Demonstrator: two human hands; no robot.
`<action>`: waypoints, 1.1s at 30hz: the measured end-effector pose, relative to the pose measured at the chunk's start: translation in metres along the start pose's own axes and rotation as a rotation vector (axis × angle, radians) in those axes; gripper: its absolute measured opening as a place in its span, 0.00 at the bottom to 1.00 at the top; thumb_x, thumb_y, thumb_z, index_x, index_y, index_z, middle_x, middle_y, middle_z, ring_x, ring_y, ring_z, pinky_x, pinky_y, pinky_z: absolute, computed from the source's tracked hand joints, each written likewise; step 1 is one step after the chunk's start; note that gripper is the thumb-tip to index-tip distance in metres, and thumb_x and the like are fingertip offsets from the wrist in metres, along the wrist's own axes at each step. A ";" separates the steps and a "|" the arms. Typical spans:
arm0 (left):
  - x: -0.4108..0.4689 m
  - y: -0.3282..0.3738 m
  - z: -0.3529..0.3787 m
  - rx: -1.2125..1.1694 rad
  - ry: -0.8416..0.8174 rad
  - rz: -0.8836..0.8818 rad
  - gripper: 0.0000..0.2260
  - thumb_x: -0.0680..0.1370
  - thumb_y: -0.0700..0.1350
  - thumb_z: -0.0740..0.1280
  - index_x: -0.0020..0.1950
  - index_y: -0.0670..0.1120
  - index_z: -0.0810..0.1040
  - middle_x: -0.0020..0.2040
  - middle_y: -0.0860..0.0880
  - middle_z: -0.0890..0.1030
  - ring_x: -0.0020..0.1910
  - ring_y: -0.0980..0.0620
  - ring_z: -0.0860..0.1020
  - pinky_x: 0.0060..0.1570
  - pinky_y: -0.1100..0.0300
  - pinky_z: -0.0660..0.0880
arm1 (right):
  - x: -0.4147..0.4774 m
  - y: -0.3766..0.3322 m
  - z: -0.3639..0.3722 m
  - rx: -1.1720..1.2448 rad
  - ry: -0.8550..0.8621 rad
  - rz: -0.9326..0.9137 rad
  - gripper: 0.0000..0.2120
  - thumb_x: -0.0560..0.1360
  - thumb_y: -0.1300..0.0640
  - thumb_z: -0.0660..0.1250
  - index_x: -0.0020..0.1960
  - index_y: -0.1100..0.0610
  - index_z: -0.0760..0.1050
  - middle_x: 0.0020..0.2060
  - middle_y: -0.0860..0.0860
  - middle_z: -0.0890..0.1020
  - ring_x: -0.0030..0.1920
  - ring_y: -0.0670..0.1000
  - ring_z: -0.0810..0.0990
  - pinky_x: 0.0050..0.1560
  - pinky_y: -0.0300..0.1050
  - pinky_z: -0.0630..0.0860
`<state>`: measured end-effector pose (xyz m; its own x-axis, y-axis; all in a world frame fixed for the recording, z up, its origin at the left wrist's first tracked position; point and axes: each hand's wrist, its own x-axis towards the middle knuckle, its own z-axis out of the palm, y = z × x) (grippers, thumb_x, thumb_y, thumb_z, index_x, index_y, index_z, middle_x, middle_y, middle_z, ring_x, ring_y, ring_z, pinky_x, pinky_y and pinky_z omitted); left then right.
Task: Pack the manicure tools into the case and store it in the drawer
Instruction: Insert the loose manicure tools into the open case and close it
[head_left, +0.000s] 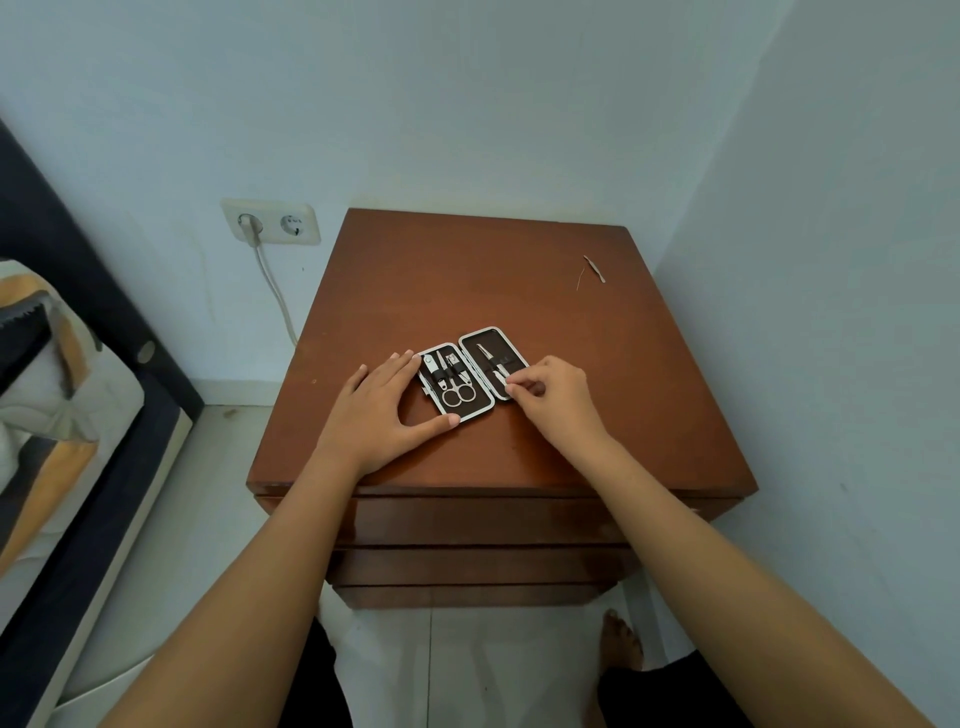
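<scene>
A small manicure case (485, 347) lies open flat on the brown nightstand top (467, 280). Its left half holds scissors (458, 393), a nail clipper and other small tools under elastic bands. In the right half lies a slim metal tool (497, 367). My left hand (387, 402) rests flat against the case's left edge, thumb along its near corner. My right hand (553, 392) pinches the near end of the slim tool at the case's right half. One more thin metal tool (595, 268) lies loose at the far right of the top.
The nightstand has stacked drawer fronts (478, 519), all closed, below the top's front edge. Walls stand close behind and to the right. A wall socket (270, 222) with a plugged cable is at the left. A bed (62, 395) lies at the far left. My foot (621, 642) is on the floor.
</scene>
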<state>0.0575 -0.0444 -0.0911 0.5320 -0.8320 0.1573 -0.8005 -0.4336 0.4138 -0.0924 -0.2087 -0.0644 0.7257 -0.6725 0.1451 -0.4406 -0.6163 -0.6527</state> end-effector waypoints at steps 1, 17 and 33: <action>0.000 0.000 0.000 0.001 0.000 0.000 0.45 0.64 0.76 0.54 0.75 0.52 0.58 0.76 0.54 0.59 0.75 0.59 0.54 0.73 0.54 0.47 | 0.000 0.000 0.002 -0.020 -0.007 -0.017 0.07 0.73 0.59 0.68 0.49 0.58 0.83 0.42 0.53 0.76 0.37 0.47 0.73 0.43 0.35 0.68; 0.000 -0.001 0.002 0.011 0.004 0.002 0.45 0.64 0.76 0.54 0.75 0.52 0.57 0.76 0.54 0.58 0.75 0.59 0.54 0.73 0.54 0.47 | -0.015 -0.005 -0.004 -0.434 -0.112 -0.269 0.16 0.79 0.51 0.57 0.63 0.53 0.74 0.51 0.53 0.74 0.52 0.54 0.72 0.43 0.49 0.73; -0.001 0.000 0.001 0.010 -0.001 -0.006 0.46 0.64 0.76 0.53 0.75 0.52 0.57 0.76 0.54 0.58 0.75 0.59 0.53 0.73 0.55 0.47 | -0.016 0.009 -0.003 -0.314 -0.098 -0.296 0.18 0.79 0.51 0.57 0.67 0.53 0.69 0.53 0.53 0.73 0.52 0.54 0.72 0.52 0.52 0.73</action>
<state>0.0567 -0.0441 -0.0918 0.5364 -0.8299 0.1537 -0.8000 -0.4418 0.4060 -0.1096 -0.2043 -0.0705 0.8848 -0.4158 0.2104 -0.3346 -0.8811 -0.3342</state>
